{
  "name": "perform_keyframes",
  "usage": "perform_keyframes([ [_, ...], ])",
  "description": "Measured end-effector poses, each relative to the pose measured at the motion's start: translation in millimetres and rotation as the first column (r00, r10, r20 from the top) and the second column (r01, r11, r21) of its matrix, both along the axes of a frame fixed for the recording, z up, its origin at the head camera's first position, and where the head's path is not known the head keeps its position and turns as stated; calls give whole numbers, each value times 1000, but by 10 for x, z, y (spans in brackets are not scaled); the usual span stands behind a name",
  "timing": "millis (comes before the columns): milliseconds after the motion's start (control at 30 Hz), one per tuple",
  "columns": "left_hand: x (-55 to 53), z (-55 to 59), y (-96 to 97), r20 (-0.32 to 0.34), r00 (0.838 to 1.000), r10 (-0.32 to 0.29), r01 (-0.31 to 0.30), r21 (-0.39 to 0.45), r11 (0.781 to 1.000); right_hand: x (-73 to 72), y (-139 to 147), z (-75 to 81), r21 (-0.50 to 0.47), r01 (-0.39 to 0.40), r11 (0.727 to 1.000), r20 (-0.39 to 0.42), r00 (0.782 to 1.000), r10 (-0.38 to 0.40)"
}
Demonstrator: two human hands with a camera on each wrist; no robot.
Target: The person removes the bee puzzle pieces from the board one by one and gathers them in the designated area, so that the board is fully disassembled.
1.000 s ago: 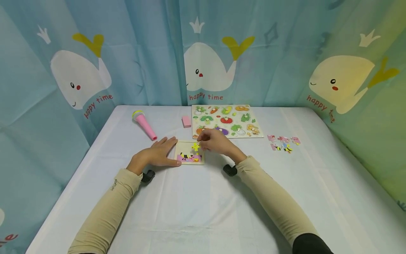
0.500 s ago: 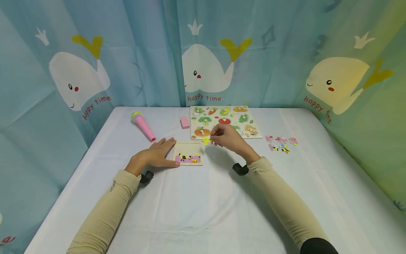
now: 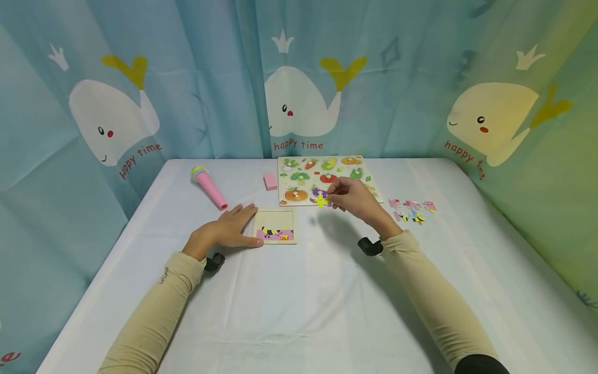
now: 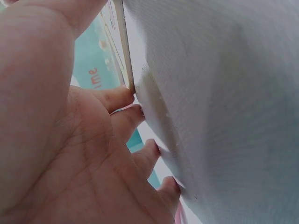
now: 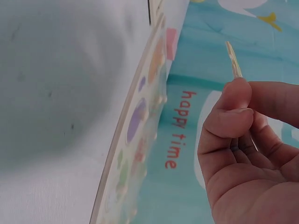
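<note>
My left hand point(image 3: 226, 228) lies with spread, straight fingers against the left side of a small wooden puzzle tray point(image 3: 274, 217). Its thumb touches the tray's lower left corner and a fingertip is at the upper one. Pink, yellow and black pieces point(image 3: 275, 235) fill the tray's bottom strip; bare wood shows above. Between thumb and forefinger, my right hand point(image 3: 357, 201) pinches a yellow puzzle piece point(image 3: 321, 200), held above the table. It overlaps the vegetable board's front edge in the head view; the right wrist view shows the piece point(image 5: 233, 59) edge-on.
Behind the tray lies a vegetable peg board point(image 3: 285, 179), with a pink block point(image 3: 270, 181) to its left. A pink toy microphone point(image 3: 211, 190) rests at the back left. Several loose puzzle pieces point(image 3: 412, 205) lie to the right. A whale-print curtain point(image 3: 210, 78) surrounds the table.
My right hand has carried the yellow piece from over the tray to the right, in front of the vegetable board. My left hand has stayed at the tray.
</note>
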State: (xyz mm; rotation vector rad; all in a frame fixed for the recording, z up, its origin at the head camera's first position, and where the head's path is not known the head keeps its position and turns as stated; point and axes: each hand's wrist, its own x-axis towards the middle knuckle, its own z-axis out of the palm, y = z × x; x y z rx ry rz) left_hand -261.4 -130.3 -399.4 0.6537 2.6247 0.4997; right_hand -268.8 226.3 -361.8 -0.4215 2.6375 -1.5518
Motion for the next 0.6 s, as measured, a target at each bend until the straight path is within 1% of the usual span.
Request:
perform_keyframes([
  [267, -27, -23, -7, -4, 1000, -6, 6, 3, 1000, 25, 213, 55, 38, 47, 998, -22, 999, -46],
  [433, -18, -14, -5, 2, 1000, -2, 2, 1, 1000, 52, 342, 65, 58, 74, 996, -31, 997, -72],
  [600, -17, -15, -11, 11, 1000, 4, -4, 7, 1000, 83, 495, 68, 27, 95, 995, -24, 995, -94],
])
